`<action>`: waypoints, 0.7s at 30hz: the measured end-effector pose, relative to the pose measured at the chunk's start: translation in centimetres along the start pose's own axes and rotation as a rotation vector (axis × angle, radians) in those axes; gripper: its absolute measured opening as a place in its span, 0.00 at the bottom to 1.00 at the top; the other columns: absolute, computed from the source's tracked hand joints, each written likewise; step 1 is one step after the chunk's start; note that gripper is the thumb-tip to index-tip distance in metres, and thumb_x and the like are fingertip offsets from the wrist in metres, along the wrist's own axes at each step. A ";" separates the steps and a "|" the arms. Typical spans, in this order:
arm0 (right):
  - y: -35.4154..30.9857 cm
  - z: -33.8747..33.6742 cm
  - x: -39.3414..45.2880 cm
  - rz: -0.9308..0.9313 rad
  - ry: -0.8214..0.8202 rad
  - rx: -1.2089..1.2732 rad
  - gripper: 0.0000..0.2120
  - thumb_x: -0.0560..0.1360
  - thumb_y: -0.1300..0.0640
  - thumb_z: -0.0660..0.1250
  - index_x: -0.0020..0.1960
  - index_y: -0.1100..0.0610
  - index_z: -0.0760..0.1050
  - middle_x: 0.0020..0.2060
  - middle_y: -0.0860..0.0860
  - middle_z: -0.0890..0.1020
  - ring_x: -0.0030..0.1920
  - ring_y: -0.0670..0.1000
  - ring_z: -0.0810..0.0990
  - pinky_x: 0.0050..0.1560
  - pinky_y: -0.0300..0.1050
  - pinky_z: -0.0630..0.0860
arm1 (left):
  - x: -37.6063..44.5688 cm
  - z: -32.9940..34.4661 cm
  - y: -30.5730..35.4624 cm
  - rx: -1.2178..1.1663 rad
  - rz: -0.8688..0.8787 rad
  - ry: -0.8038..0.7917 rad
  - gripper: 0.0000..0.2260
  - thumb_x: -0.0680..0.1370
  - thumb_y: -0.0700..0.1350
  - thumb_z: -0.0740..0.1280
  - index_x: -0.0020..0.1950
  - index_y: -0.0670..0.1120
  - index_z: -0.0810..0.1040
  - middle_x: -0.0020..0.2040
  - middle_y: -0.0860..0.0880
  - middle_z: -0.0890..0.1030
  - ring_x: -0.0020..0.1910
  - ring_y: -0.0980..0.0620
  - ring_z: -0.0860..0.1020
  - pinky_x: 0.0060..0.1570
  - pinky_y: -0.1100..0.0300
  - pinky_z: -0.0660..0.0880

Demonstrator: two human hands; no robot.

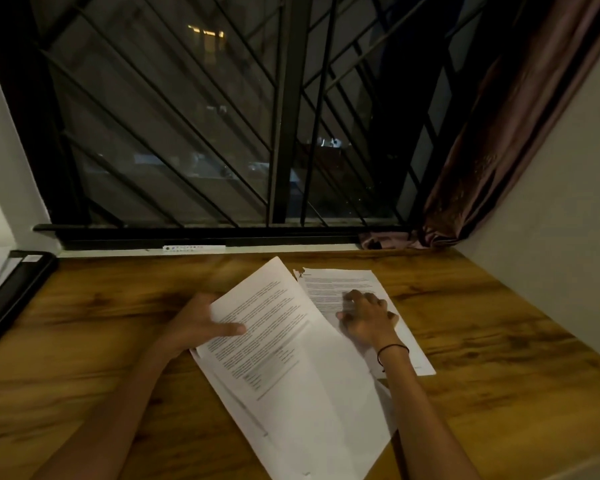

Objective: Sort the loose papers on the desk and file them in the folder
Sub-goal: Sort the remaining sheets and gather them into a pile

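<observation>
— Where are the papers from where you stand?

— In the middle of the brown wood-grain table (118, 341). The left hand (201, 323) grips a bundle of white printed sheets (291, 358) at its left edge, thumb lying across the top page and the fingers tucked out of sight beneath. The bundle's far end is lifted off the table, and its near end runs down toward the person.

— And the other hand?

— The right hand (368, 320) lies flat, fingers spread a little, pressing on a separate white printed page with a torn top-left corner (343, 282). That page lies flat on the table, just to the right of the bundle, and the bundle's right edge overlaps it. There is a thin black band (392, 349) around the right wrist.

— Any folder about?

— At the far left edge of the table there is a flat black case with a clear sleeve (11, 289); I cannot tell whether it is the folder. It is well apart from both hands.

— What is behind the table?

— A dark window with black diagonal metal bars (187, 116), and a brownish-pink curtain (482, 150) bunched in the right corner, its hem resting on the sill. A small white strip with print (193, 248) lies along the sill.
</observation>
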State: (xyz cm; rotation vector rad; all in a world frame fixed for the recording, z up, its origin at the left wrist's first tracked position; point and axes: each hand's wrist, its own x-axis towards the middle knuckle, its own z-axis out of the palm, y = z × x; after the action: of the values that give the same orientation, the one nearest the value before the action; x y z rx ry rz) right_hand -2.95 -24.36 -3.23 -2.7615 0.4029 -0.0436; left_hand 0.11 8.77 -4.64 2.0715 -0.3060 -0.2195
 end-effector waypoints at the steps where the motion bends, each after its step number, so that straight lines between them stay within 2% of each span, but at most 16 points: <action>1: -0.2 0.1 0.0 -0.015 -0.021 0.002 0.23 0.77 0.45 0.68 0.71 0.45 0.68 0.68 0.52 0.72 0.69 0.58 0.68 0.68 0.59 0.65 | 0.0 0.0 0.1 0.002 0.001 0.002 0.15 0.68 0.49 0.82 0.52 0.51 0.85 0.45 0.61 0.87 0.44 0.59 0.86 0.39 0.63 0.81; 6: -1.1 -0.1 0.0 -0.029 -0.033 0.030 0.24 0.75 0.44 0.72 0.69 0.44 0.70 0.68 0.50 0.72 0.70 0.56 0.67 0.67 0.57 0.63 | 0.2 -0.1 -0.5 0.019 -0.013 0.018 0.17 0.66 0.50 0.83 0.52 0.51 0.85 0.48 0.54 0.87 0.46 0.57 0.86 0.43 0.57 0.84; 12: -1.0 -0.1 -0.2 -0.037 -0.014 0.043 0.24 0.75 0.43 0.72 0.68 0.44 0.70 0.67 0.50 0.71 0.70 0.56 0.67 0.67 0.57 0.61 | 0.6 0.1 -1.1 0.069 -0.046 0.052 0.20 0.65 0.55 0.83 0.53 0.52 0.84 0.49 0.53 0.87 0.45 0.55 0.86 0.47 0.50 0.85; 18: -1.0 -0.1 -0.2 -0.036 -0.020 0.056 0.24 0.75 0.42 0.73 0.68 0.43 0.70 0.68 0.50 0.71 0.71 0.56 0.66 0.69 0.58 0.60 | 0.5 0.5 -0.7 0.072 -0.045 0.068 0.17 0.66 0.52 0.82 0.52 0.52 0.83 0.49 0.54 0.86 0.45 0.55 0.86 0.43 0.57 0.84; 21: -1.0 -0.1 -0.2 -0.035 -0.017 0.056 0.23 0.75 0.42 0.72 0.67 0.43 0.70 0.68 0.50 0.71 0.71 0.56 0.66 0.69 0.58 0.60 | 0.5 0.4 -0.7 0.068 -0.052 0.071 0.18 0.66 0.53 0.82 0.53 0.51 0.84 0.49 0.53 0.86 0.45 0.55 0.86 0.45 0.54 0.84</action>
State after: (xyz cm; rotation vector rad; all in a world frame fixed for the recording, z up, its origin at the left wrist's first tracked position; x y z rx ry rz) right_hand -2.86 -23.48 -2.76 -2.7122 0.3441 -0.0399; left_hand 0.57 8.60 -5.52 2.1510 -0.2198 -0.1681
